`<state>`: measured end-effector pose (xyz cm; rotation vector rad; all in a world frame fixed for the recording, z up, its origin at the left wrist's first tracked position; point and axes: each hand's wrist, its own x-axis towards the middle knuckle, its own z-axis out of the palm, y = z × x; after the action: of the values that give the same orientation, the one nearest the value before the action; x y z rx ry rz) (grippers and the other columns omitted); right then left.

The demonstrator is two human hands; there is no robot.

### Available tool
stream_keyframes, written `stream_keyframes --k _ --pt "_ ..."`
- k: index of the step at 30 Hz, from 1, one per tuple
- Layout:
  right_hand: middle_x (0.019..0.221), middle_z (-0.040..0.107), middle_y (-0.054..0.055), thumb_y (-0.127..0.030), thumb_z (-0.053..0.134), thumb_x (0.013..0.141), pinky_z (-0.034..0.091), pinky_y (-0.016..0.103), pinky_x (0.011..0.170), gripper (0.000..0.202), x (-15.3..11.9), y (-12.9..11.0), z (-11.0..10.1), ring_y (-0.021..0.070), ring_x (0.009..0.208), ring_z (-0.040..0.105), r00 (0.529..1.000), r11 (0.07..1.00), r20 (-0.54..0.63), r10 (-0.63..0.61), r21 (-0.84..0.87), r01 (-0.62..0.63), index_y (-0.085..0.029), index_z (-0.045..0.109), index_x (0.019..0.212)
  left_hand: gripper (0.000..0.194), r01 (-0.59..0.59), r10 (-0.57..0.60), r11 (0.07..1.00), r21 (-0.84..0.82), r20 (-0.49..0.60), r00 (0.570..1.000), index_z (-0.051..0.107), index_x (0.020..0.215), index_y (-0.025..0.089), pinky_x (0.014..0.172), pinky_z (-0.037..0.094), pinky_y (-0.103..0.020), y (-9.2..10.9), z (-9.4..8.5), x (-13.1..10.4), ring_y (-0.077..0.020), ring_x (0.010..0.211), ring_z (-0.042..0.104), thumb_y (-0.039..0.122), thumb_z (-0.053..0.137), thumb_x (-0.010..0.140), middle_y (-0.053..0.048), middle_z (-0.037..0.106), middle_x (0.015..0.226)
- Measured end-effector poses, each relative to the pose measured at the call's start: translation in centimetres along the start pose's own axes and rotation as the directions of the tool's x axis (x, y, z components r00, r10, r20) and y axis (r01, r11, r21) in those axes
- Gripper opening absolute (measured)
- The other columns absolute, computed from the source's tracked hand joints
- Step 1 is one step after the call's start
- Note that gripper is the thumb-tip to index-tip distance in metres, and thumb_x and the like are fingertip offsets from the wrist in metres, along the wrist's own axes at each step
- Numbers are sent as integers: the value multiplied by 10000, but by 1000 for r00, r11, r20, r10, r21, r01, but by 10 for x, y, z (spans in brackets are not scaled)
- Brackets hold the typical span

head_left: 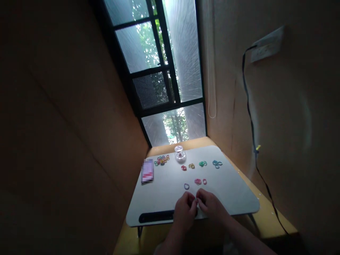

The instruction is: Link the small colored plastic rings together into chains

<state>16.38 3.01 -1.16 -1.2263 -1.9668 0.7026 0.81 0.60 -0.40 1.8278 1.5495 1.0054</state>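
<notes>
My left hand (185, 209) and my right hand (209, 203) meet over the near edge of the white folding table (159, 194). Both have their fingers pinched together, and whatever lies between them is too small to make out. Just beyond the fingertips is a single purple-grey ring-shaped band (186, 186). Pink bands (198, 181) form a little heap to its right, with one pink band (204, 181) beside it. Farther back, small groups of red bands (183, 168), yellow bands (191, 165), green bands (202, 164) and blue bands (217, 163) form a row.
A mixed-colour pile of bands (162, 160) lies at the back left, near a blurred pinkish flat object (147, 171). A clear round container (180, 155) stands at the back. Along the front edge runs a dark slot (156, 216). A black cable (252, 131) hangs down the right wall.
</notes>
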Motion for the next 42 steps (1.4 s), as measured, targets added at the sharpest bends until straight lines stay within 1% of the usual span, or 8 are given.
stream_keyframes --k 13,19,24,30,35,39,42 --pt "636 553 -18 -283 461 833 389 270 595 93 -2 10 3 152 594 518 1000 999 -14 -12 -44 11 -217 508 788 119 -5 2 996 89 33 999 611 883 199 618 386 -252 4 -3 -6 -133 667 559 290 545 845 5 645 744" --pt "612 546 -19 -331 472 837 379 263 569 136 -2 9 4 145 564 497 1000 999 -24 -14 -45 13 -221 511 766 158 -3 -1 997 74 51 999 624 950 200 648 421 -254 3 -4 -5 -139 701 578 265 539 833 -5 669 804" --pt "606 549 -20 -350 473 829 374 267 566 144 -1 7 3 148 550 497 999 998 -41 -20 -65 17 -223 510 770 199 10 -12 997 76 36 999 640 962 201 641 420 -260 4 -4 -4 -149 716 595 328 518 871 -13 682 814" --pt "616 561 -13 -350 466 823 390 274 577 147 -1 6 2 158 570 524 999 998 -49 -2 -68 -1 -224 512 763 232 3 -6 998 62 53 999 673 957 196 660 443 -254 3 -4 -2 -147 717 599 357 529 871 -22 703 826" --pt "624 553 -15 -341 461 838 390 272 580 138 -1 9 3 155 578 522 999 998 -50 -8 -61 5 -223 504 781 258 6 -10 999 51 62 998 708 992 196 697 472 -266 0 -4 0 -159 733 622 324 526 862 -33 725 849" --pt "621 536 -25 -335 447 852 381 270 574 132 -1 9 4 151 566 515 999 999 -52 -3 -43 0 -224 485 793 302 -12 13 1000 -18 83 996 721 1033 206 764 491 -266 -2 -4 2 -160 801 656 236 471 867 -28 743 905" --pt "623 531 -30 -334 446 857 373 268 575 132 -2 8 4 150 569 514 999 999 -47 -1 -50 -2 -225 479 790 312 -2 5 999 -36 92 996 725 1035 200 741 498 -260 -3 -4 3 -153 766 660 222 468 859 -28 747 897"
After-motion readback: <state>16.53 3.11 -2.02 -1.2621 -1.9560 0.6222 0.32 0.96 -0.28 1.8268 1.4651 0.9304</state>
